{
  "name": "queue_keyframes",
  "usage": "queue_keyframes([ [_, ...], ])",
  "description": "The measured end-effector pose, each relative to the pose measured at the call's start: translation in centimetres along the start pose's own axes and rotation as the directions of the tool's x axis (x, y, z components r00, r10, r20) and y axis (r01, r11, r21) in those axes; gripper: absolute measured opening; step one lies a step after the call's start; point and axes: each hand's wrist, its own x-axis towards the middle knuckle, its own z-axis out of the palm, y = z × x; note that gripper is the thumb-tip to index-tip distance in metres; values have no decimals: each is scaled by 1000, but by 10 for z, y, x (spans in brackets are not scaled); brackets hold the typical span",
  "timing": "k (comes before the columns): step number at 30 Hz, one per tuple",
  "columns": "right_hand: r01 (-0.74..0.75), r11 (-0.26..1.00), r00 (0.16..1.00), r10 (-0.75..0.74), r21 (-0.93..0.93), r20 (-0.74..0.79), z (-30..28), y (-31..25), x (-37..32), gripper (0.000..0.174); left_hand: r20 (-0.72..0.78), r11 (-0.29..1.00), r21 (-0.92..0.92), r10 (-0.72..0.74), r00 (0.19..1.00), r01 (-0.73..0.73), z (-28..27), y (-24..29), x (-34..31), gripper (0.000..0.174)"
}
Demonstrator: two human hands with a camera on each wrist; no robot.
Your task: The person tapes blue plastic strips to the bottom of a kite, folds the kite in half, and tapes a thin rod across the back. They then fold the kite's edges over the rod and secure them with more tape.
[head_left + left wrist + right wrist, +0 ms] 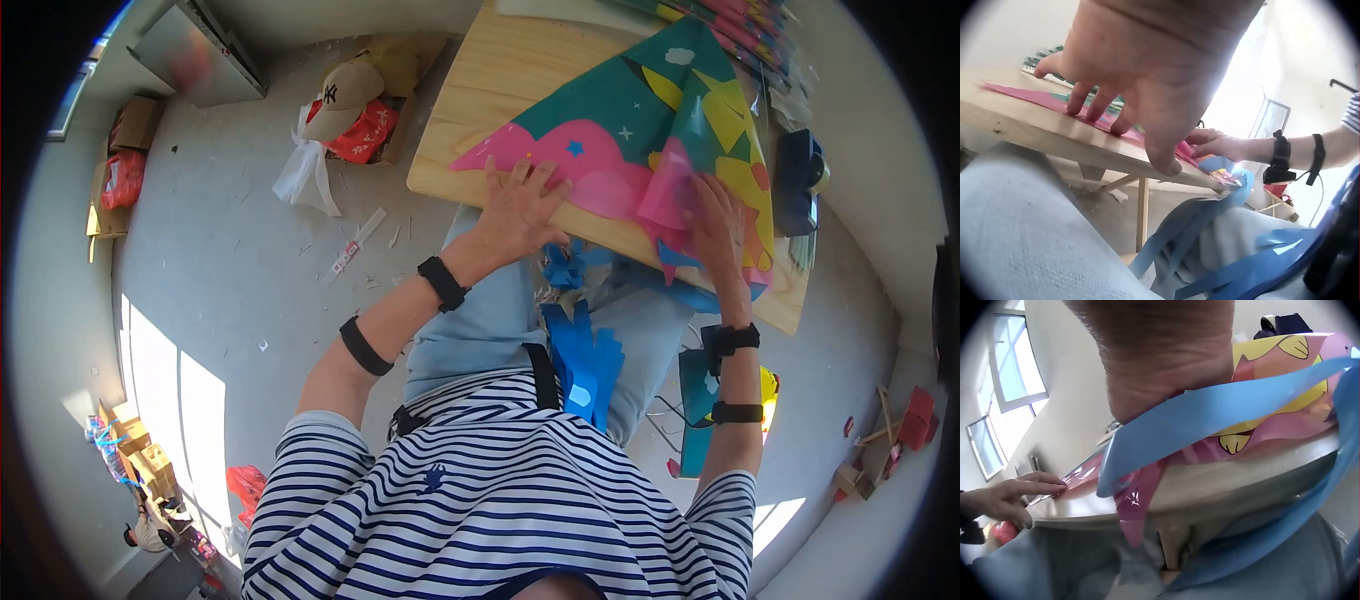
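Observation:
A triangular kite (597,112) of thin printed sheet, green, pink and yellow, lies over the front of a wooden table (462,100). Its right part is folded up into a raised crease. My left hand (518,215) rests with spread fingers on the pink lower edge, thumb at the table's edge. On the right, my right hand (716,228) lies over the pink and yellow part beside the fold, fingers extended; the right wrist view hides its fingertips. Blue streamers (584,368) hang from the kite's lower side across my lap.
A dark blue tape dispenser (797,180) stands at the table's right side. More printed sheets (735,25) are stacked at the far end. On the floor to the left are a cap (347,98) and a red bag (364,135). Another green piece (698,400) hangs beside my right leg.

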Motion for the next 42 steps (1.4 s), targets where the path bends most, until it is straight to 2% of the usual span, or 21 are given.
queue_keyframes([
  [2, -58, 998, 989, 62, 33, -134, -7, -8, -6, 50, -20, 1000, -25, -13, 1000, 12, 1, -2, 4, 80],
  [3, -68, 997, 989, 72, 33, -126, -18, -18, -9, 50, -9, 1000, -10, -20, 1000, 20, 0, -1, 7, 78],
  [5, -10, 998, 968, 23, 55, -250, -40, -49, -27, 41, 20, 1000, -4, -18, 1000, 18, 1, 1, 10, 75],
  [6, -26, 998, 969, 38, 53, -243, -43, -60, -43, 41, 0, 1000, 2, -19, 1000, 19, 1, 0, 10, 73],
  [7, -199, 943, 969, 230, 265, -92, -47, -73, -61, 35, -18, 1000, 7, -20, 1000, 20, 2, -1, 9, 70],
  [8, -380, 817, 921, 380, 434, 91, -51, -85, -77, 31, -8, 1000, -3, -11, 1000, 11, 2, -1, 8, 70],
  [11, -588, 707, 785, 380, 393, 489, -50, -119, -118, 31, -24, 1000, -3, -13, 1000, 13, -2, 1, 11, 67],
  [13, -586, 729, 767, 358, 354, 533, -43, -134, -132, 38, -49, 1000, 24, -18, 999, 20, -3, 3, 10, 65],
  [15, -552, 815, 751, 395, 176, 529, -41, -147, -135, 38, -60, 1000, 22, -1, 998, 3, -7, 7, 6, 63],
  [17, -563, 810, 755, 423, 165, 502, -29, -151, -135, 42, -78, 1000, 24, 20, 997, -18, -12, 11, 2, 61],
  [19, -399, 914, 860, 348, 68, 374, -18, -153, -134, 35, -82, 997, 55, 58, 995, -54, -20, 17, -4, 52],
  [23, -406, 901, 835, 297, 154, 464, -5, -143, -135, 26, -95, 997, -2, 78, 992, -78, -35, 28, -20, 45],
  [26, -457, 875, 804, 328, 162, 497, -6, -139, -138, 23, 1, 983, -152, 105, 995, -103, -38, 35, -33, 39],
  [28, -447, 858, 843, 310, 252, 440, -13, -141, -138, 20, 102, 943, -321, 125, 987, -86, -37, 42, -42, 34],
  [29, -449, 857, 842, 312, 252, 440, -15, -142, -138, 20, 103, 943, -321, 127, 987, -88, -37, 45, -45, 34],
  [31, -513, 765, 849, 384, 390, 363, -19, -141, -139, 17, 179, 904, -411, 203, 963, -115, -36, 50, -50, 32],
  [34, -521, 739, 853, 425, 428, 303, -30, -137, -136, 19, 251, 850, -524, 213, 944, -52, -36, 56, -50, 32],
  [38, -595, 631, 804, 472, 498, 362, -53, -133, -124, 20, 352, 793, -610, 258, 900, 12, -42, 64, -42, 37],
  [40, -615, 536, 787, 466, 578, 405, -64, -130, -117, 19, 329, 631, -773, 308, 893, 68, -43, 70, -42, 38],
  [41, -613, 538, 788, 465, 579, 403, -70, -130, -113, 19, 328, 632, -772, 307, 894, 66, -43, 73, -41, 38],
  [42, -619, 450, 779, 453, 643, 433, -77, -132, -108, 19, 379, 542, -825, 318, 869, 161, -48, 77, -39, 37],
])
